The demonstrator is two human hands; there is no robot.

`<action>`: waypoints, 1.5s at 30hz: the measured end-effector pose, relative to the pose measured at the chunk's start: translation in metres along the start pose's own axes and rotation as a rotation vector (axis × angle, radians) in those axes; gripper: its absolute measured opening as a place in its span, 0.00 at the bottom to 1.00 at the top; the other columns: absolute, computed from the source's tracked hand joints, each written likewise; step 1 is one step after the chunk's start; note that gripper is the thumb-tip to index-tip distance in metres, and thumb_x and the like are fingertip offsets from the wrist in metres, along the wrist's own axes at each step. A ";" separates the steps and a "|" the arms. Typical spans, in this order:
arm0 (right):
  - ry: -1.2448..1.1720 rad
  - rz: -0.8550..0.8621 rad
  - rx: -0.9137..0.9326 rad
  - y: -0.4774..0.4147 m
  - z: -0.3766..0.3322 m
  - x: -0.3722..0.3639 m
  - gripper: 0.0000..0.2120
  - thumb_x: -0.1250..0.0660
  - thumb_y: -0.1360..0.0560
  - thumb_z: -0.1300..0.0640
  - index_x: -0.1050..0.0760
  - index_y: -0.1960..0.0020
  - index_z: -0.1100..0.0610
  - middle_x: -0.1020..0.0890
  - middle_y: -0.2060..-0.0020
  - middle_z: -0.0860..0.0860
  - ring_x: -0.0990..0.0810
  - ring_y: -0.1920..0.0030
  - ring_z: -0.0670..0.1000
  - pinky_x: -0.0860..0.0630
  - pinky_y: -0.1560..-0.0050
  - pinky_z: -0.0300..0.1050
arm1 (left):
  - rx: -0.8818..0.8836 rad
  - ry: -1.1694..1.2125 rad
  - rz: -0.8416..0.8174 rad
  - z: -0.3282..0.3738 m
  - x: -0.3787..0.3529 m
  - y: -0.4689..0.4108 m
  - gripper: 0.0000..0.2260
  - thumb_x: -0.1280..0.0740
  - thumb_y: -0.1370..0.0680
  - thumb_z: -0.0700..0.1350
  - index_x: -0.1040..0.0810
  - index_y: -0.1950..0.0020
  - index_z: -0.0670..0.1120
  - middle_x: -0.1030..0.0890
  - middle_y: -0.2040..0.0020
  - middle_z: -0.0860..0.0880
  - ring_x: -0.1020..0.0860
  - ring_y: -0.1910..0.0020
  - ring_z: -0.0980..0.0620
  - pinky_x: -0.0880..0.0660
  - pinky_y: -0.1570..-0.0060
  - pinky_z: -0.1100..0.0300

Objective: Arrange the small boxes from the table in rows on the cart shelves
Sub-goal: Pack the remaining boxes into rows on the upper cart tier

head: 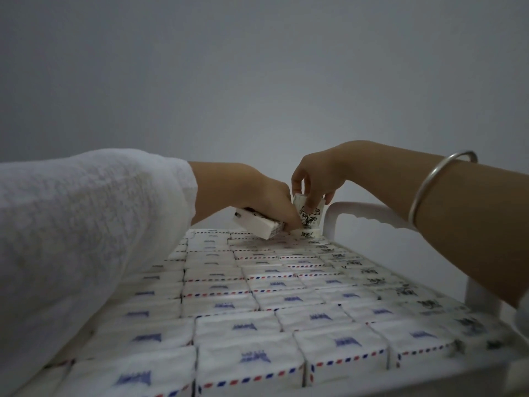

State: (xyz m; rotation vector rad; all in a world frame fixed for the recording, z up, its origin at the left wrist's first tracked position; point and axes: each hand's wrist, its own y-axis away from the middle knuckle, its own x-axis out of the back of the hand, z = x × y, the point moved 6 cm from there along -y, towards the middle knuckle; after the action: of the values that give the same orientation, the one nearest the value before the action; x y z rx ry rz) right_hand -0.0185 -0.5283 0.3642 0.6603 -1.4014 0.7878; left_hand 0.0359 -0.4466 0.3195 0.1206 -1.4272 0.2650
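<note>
Rows of small white boxes [246, 330] with blue print and red-blue dashed edges cover the cart shelf [483, 376] from front to back. At the far end my left hand [257, 193] grips a white box [259, 224], tilted just above the rows. My right hand [317, 173] pinches another small box [309, 214] with a black drawing, upright over the far right corner. The two hands touch or nearly touch there. A column of boxes with black drawings [400, 290] runs along the right side.
The cart's white handle [369, 212] curves up behind the far right corner, close under my right forearm. A silver bangle [435, 181] sits on my right wrist. My white sleeve [86, 239] hangs over the shelf's left side. A plain grey wall fills the background.
</note>
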 end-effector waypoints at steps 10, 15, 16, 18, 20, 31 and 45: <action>-0.089 -0.010 -0.006 0.008 0.007 0.003 0.11 0.22 0.33 0.61 0.21 0.54 0.54 0.17 0.57 0.52 0.17 0.61 0.48 0.17 0.59 0.41 | -0.008 -0.017 0.026 -0.006 0.008 0.002 0.12 0.32 0.24 0.52 0.18 0.45 0.49 0.19 0.57 0.50 0.25 0.71 0.53 0.30 0.71 0.66; -0.059 -0.001 0.011 0.006 -0.003 -0.002 0.11 0.22 0.33 0.59 0.22 0.56 0.52 0.16 0.54 0.54 0.16 0.58 0.50 0.18 0.58 0.41 | 0.022 -0.095 0.004 -0.017 0.001 0.004 0.16 0.36 0.24 0.50 0.22 0.37 0.48 0.18 0.44 0.45 0.22 0.62 0.48 0.27 0.62 0.61; -0.060 0.002 0.009 0.007 -0.004 -0.002 0.11 0.22 0.33 0.59 0.22 0.56 0.52 0.16 0.54 0.54 0.16 0.57 0.51 0.18 0.57 0.41 | 0.014 -0.106 -0.003 -0.018 -0.001 0.006 0.16 0.36 0.24 0.50 0.22 0.37 0.50 0.18 0.44 0.46 0.22 0.63 0.49 0.27 0.62 0.61; -0.080 -0.003 0.000 0.010 -0.002 -0.002 0.11 0.21 0.33 0.60 0.21 0.55 0.53 0.17 0.55 0.53 0.17 0.58 0.50 0.18 0.57 0.42 | -0.016 -0.130 -0.004 -0.015 -0.005 0.008 0.15 0.37 0.24 0.50 0.23 0.37 0.54 0.19 0.46 0.49 0.22 0.63 0.51 0.27 0.62 0.61; -0.085 -0.017 -0.006 0.013 -0.001 -0.002 0.11 0.21 0.33 0.60 0.20 0.54 0.54 0.17 0.56 0.53 0.17 0.60 0.50 0.18 0.55 0.43 | -0.050 -0.154 -0.012 -0.012 -0.009 0.009 0.16 0.38 0.23 0.50 0.25 0.35 0.58 0.21 0.50 0.54 0.22 0.63 0.54 0.27 0.61 0.61; -0.046 -0.134 -0.071 0.014 -0.004 -0.006 0.16 0.22 0.32 0.60 0.20 0.46 0.56 0.17 0.54 0.52 0.18 0.51 0.51 0.20 0.44 0.46 | -0.056 -0.194 -0.062 -0.007 -0.013 0.004 0.18 0.40 0.21 0.48 0.28 0.31 0.55 0.24 0.42 0.49 0.26 0.67 0.54 0.30 0.67 0.64; 0.281 0.247 -0.145 0.041 -0.025 -0.002 0.14 0.25 0.28 0.54 0.19 0.44 0.58 0.16 0.48 0.52 0.19 0.47 0.53 0.22 0.43 0.47 | -0.036 -0.040 -0.053 -0.009 -0.012 0.002 0.18 0.37 0.22 0.48 0.30 0.31 0.54 0.24 0.55 0.52 0.25 0.68 0.54 0.31 0.70 0.64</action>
State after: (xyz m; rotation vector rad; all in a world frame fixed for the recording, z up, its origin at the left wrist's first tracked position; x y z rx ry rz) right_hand -0.0370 -0.4843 0.3586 0.2541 -1.2796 0.9245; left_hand 0.0430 -0.4433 0.3063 0.1343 -1.4653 0.1942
